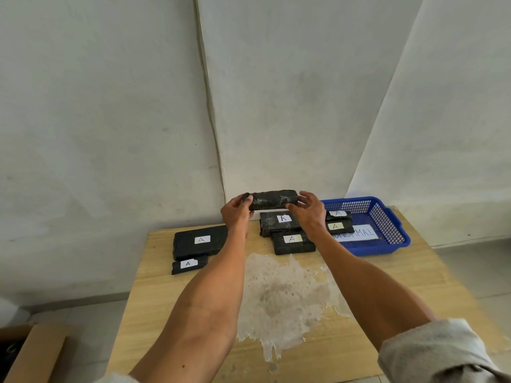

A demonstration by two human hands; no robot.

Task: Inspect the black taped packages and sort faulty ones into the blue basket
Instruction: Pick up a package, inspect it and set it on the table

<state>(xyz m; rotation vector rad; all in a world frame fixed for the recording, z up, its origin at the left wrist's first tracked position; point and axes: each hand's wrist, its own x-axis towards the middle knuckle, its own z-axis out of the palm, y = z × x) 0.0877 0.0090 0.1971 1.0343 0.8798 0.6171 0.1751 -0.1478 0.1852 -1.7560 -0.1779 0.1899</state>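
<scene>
- Nearest to the person, the front part of the bench (387, 286) is carrying nothing; only a large pale stain (279, 294) is showing on the wood.
- Further in, on the left side, two black packages with a white "A" label are lying flat: a small package (189, 264) in front and a big package (200, 241) just behind it, touching or almost touching.
- In the middle, two more labelled packages (287, 230) are lying partly one over the other, under the raised hands.
- Above these, the person is holding the lifted package (273, 200) in the air. The left hand (237, 211) is closing its fingers around the left end, and the right hand (311, 212) is gripping the right end with thumb below and fingers half curled behind.
- The long axis of this package is running left to right, nearly level, and one narrow long side is facing the person. No label is showing on this side.
- I judge that the inspection is going on now. To do it well, the person should be rolling the package slowly about its long axis, holding only the ends, so that every taped face and both ends are coming into view, and looking for torn or loose tape.
- Furthest, at the right, the blue basket (398, 239) is standing on the bench, with a paper sign inside and two labelled packages (337, 221) at its left part. If a fault is appearing, the way to the basket is short, to the right.
</scene>
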